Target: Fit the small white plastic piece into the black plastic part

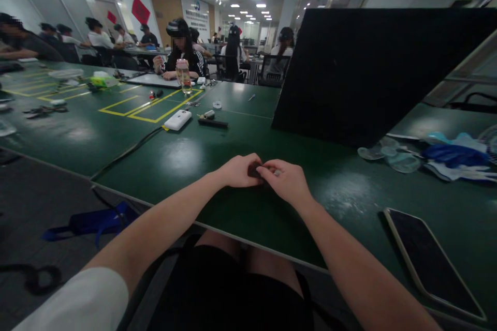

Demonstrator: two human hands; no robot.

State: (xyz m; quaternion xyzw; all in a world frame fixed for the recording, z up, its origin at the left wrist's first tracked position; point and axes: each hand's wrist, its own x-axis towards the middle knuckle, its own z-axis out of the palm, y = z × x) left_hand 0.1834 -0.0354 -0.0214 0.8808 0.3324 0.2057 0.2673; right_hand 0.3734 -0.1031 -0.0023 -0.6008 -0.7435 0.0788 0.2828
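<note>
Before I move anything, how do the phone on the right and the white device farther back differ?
The phone shows a dark screen inside a pale rim; the white device is pale all over its top.
The phone has no cable in view, while a dark cable runs up to the white device.
The phone lies near the table's front edge; the white device lies farther back, to the left.
Both lie flat on the green table.

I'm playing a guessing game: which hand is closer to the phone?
Right. The right hand is to the left of the phone and a bit beyond it; the left hand is farther left, at a small dark piece.
</note>
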